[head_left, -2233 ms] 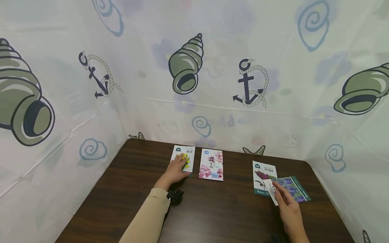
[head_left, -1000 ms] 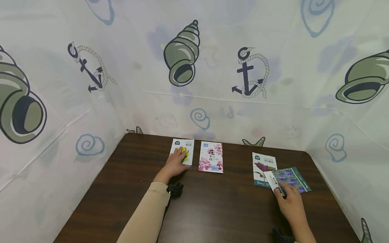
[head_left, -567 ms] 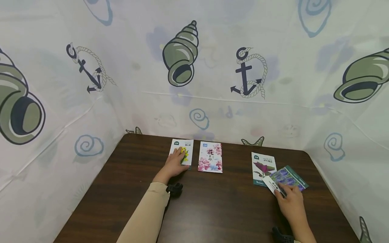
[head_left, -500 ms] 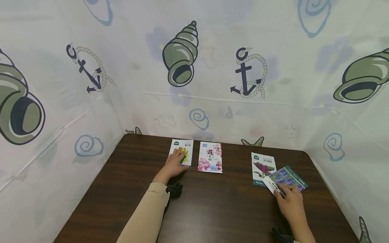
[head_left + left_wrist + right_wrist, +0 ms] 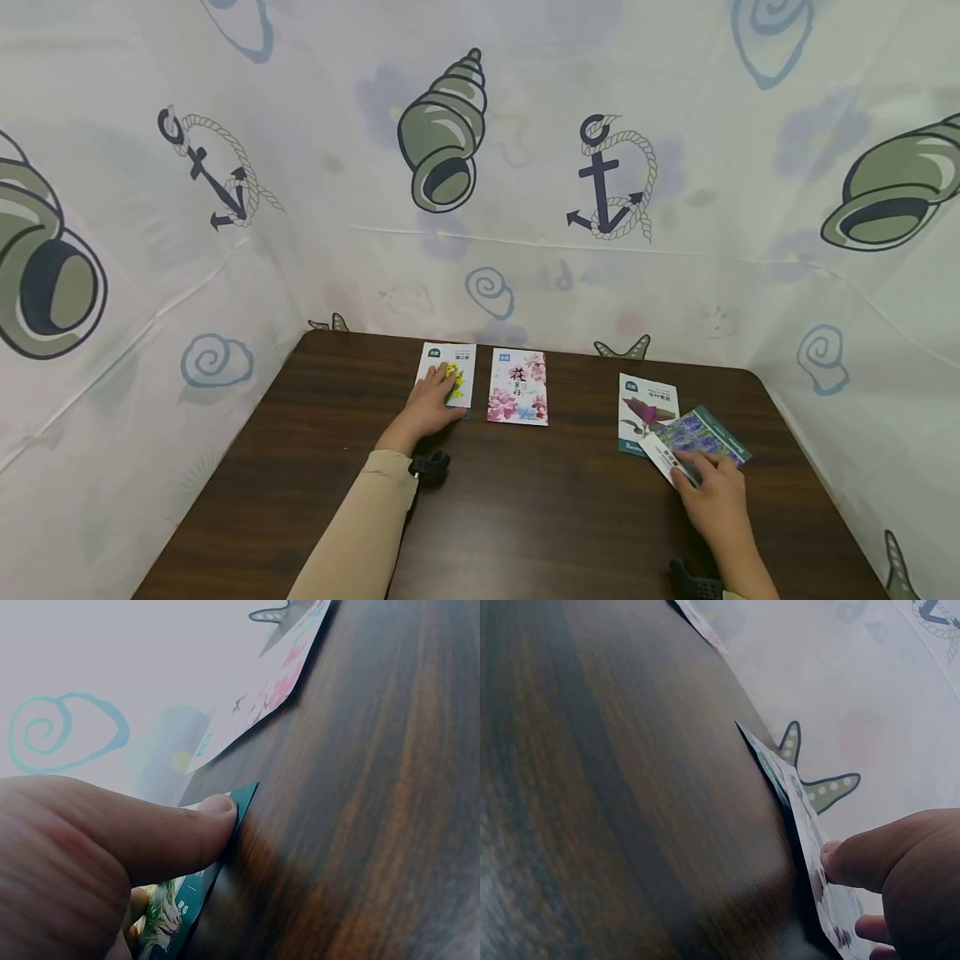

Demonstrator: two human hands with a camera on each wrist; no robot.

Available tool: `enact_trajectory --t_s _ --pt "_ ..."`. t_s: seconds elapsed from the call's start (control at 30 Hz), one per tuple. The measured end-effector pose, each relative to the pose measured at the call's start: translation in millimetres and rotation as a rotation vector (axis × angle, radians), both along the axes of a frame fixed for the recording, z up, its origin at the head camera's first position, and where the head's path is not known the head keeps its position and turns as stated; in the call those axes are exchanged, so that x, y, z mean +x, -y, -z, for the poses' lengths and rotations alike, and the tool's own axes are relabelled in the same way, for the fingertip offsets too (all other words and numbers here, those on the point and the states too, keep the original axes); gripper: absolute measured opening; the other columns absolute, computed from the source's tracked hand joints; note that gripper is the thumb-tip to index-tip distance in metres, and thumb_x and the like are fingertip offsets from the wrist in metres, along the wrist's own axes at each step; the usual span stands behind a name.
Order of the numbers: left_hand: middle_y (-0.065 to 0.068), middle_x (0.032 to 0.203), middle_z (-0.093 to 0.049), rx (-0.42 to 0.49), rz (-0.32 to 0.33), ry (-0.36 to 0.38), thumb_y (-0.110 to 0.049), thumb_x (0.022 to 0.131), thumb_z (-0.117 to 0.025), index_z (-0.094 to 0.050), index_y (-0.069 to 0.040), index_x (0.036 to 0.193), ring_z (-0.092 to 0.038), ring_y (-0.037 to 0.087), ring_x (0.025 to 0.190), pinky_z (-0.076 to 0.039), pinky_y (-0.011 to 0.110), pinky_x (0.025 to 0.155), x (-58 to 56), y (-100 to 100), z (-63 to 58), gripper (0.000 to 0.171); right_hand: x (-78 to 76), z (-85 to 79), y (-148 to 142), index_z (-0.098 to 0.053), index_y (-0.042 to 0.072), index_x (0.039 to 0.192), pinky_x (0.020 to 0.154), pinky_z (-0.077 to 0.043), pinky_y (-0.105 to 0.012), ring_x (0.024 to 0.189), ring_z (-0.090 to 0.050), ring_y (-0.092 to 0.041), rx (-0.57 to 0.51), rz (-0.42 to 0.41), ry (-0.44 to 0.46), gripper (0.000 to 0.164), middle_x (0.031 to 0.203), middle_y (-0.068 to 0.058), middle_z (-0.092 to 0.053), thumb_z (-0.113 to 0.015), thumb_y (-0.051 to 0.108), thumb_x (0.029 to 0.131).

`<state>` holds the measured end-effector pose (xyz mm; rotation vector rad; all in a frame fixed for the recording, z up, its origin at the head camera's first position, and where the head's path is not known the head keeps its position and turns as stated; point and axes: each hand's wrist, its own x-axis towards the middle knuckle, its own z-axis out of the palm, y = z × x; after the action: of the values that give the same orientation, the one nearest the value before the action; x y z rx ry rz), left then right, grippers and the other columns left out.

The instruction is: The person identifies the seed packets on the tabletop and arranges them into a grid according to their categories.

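On the left, my left hand (image 5: 426, 408) rests over a white flower seed packet (image 5: 465, 385) with a yellow bloom. Its fingers lie over the picture; in the left wrist view the thumb (image 5: 180, 836) touches the packet's green lower edge. My right hand (image 5: 716, 496) holds a purple-flowered seed packet (image 5: 697, 432) with a white strip, thumb and fingers at its near side. This packet is turned at a slant and overlaps a white seed packet (image 5: 637, 402) showing a dark purple flower. The part under my right fingers is hidden.
A pink-blossom seed packet (image 5: 517, 387) lies flat just right of my left hand. All packets are on a dark wooden table (image 5: 547, 517). A white patterned cloth (image 5: 525, 167) rises behind the table and along both sides.
My right hand has lowered the purple-flowered packet and slid it slightly left, further over the dark-flower packet. The left hand stays on the yellow-flower packet. The head view has tilted down slightly.
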<state>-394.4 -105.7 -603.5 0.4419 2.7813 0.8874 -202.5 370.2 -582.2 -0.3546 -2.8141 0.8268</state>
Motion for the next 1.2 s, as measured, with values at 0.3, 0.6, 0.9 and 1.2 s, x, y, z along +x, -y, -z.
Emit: enact_trajectory --t_s 0.3,0.6,0.9,1.2 --pt "0.016 0.185 -0.007 0.009 -0.004 0.011 -0.039 0.104 -0.074 -0.028 -0.007 0.173 0.003 0.038 0.172 0.001 0.061 0.139 1.9 0.0 -2.1 0.089 -1.5 -1.3 -1.2 -0.064 0.001 0.145 0.110 -0.035 -0.079 0.140 -0.040 -0.064 -0.026 -0.077 0.062 0.048 0.151 -0.038 -0.044 -0.075 0.019 0.102" --pt "0.018 0.184 -0.008 0.017 -0.011 0.004 -0.036 0.103 -0.075 -0.030 -0.006 0.172 0.002 0.039 0.172 0.000 0.062 0.139 2.9 -1.4 -3.6 0.089 -3.4 -0.1 -5.4 -0.053 -0.007 0.152 0.112 -0.032 -0.081 0.141 -0.036 -0.067 0.001 -0.014 0.084 0.066 0.153 -0.045 -0.037 -0.076 0.029 0.102" --pt "0.018 0.184 -0.008 -0.004 -0.003 0.000 -0.039 0.103 -0.075 -0.029 -0.006 0.173 0.002 0.039 0.172 -0.001 0.062 0.139 -0.8 -1.9 -0.3 0.089 -1.4 -7.5 -7.4 -0.039 0.002 0.164 0.108 -0.025 -0.084 0.148 -0.022 -0.070 -0.028 0.098 0.184 0.086 0.164 -0.045 -0.022 -0.073 0.051 0.102" --pt "0.017 0.185 -0.007 0.019 -0.005 0.021 -0.039 0.103 -0.075 -0.029 -0.007 0.173 0.003 0.038 0.172 0.000 0.061 0.139 0.2 -0.4 -3.9 0.089 -4.1 -2.4 -6.2 -0.042 0.006 0.165 0.107 -0.026 -0.083 0.149 -0.027 -0.067 0.007 -0.030 0.199 0.085 0.169 -0.039 -0.025 -0.072 0.054 0.102"
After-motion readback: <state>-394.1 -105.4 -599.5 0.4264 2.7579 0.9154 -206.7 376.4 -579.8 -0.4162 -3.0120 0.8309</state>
